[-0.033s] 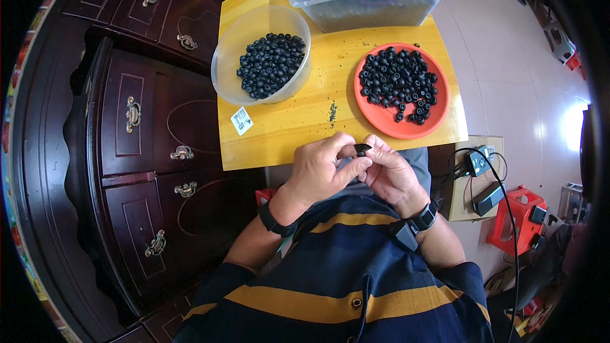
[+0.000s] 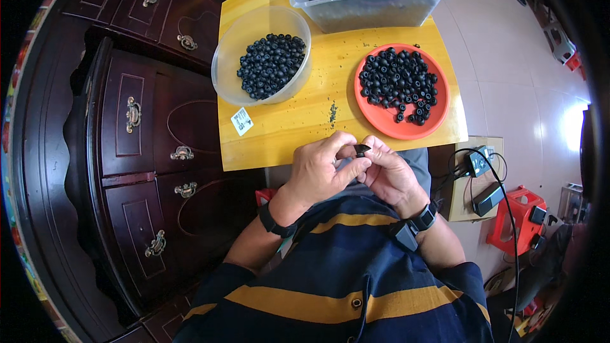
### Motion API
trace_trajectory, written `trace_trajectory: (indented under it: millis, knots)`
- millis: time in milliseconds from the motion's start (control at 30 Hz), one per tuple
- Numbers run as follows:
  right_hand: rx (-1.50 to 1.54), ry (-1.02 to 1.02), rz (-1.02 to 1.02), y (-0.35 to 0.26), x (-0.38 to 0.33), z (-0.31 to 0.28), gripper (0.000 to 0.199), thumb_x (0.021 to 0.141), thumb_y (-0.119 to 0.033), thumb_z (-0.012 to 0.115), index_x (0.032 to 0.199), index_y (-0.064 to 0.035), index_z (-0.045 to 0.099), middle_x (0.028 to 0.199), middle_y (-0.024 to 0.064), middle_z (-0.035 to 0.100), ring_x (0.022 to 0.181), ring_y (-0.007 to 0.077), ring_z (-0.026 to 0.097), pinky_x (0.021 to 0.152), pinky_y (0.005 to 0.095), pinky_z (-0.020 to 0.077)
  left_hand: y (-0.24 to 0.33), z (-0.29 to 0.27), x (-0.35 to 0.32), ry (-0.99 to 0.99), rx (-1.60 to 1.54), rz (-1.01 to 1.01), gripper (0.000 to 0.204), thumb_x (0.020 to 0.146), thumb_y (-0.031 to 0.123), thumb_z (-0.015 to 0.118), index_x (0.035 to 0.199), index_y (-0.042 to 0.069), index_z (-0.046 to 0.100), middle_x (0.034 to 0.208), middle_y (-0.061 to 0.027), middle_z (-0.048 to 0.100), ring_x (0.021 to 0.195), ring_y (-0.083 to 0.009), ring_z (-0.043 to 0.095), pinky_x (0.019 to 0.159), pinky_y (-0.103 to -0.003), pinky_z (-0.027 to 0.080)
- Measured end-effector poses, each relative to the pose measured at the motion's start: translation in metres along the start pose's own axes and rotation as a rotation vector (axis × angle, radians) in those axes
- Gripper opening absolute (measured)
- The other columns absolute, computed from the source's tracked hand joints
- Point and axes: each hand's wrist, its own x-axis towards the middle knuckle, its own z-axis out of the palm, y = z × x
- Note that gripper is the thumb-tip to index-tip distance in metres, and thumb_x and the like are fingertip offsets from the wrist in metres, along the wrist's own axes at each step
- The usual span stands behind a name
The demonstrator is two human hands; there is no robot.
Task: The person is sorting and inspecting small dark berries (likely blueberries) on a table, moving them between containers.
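My left hand (image 2: 323,168) and my right hand (image 2: 391,174) meet just off the table's near edge, fingers closed and fingertips together. Between them a small dark pointed piece (image 2: 362,150), blade-like in shape, shows at the left fingers. What the right thumb and fingers pinch is mostly hidden; it may be one of the small black parts. Beyond my right hand, an orange-red plate (image 2: 406,131) holds many small round black parts (image 2: 395,76) with hollow ends. A clear round tub (image 2: 229,82) farther left holds more of them, smooth and dark.
A large clear bin (image 2: 368,16) full of black parts stands at the table's far side. Black crumbs (image 2: 333,112) and a white label (image 2: 241,121) lie on the yellow table (image 2: 305,133). Dark wooden drawers (image 2: 130,114) flank the left. Right: a red stool (image 2: 515,219), cables, a cardboard box (image 2: 460,200).
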Motion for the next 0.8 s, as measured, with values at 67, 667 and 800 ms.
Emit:
trace_trajectory:
  millis: [67,667,800]
  knots:
    - [-0.022,0.030,0.018,0.001,0.002,0.007,0.010,0.100,-0.020,0.062,0.100,-0.0100,0.062,0.091,-0.0001,0.065,0.081,0.0092,0.065,0.071,0.0249,0.0558,0.003,-0.001,0.001,0.070,-0.040,-0.009,0.025,0.086,0.026,0.080,0.089,0.004,0.067,0.067,-0.0088,0.064,0.058,-0.0241,0.065,0.055,-0.033,0.050]
    - [-2.313,0.241,-0.930,-0.065,0.072,0.047,0.056,0.087,-0.027,0.071,0.135,-0.0026,0.053,0.144,0.0199,0.048,0.137,0.0377,0.042,0.111,0.0497,0.0373,-0.017,-0.033,0.022,0.168,-0.429,-0.302,0.036,0.091,0.006,0.072,0.124,0.002,0.060,0.080,0.0103,0.042,0.068,0.0003,0.041,0.061,-0.015,0.037]
    - [-2.456,0.352,-0.836,-0.073,0.093,0.036,0.055,0.090,-0.033,0.067,0.133,-0.0024,0.054,0.143,0.0198,0.049,0.136,0.0362,0.043,0.112,0.0518,0.0368,-0.052,0.013,0.020,0.058,-0.615,-0.435,0.041,0.095,0.015,0.068,0.130,0.003,0.052,0.075,0.0060,0.046,0.061,-0.0024,0.044,0.052,-0.019,0.037]
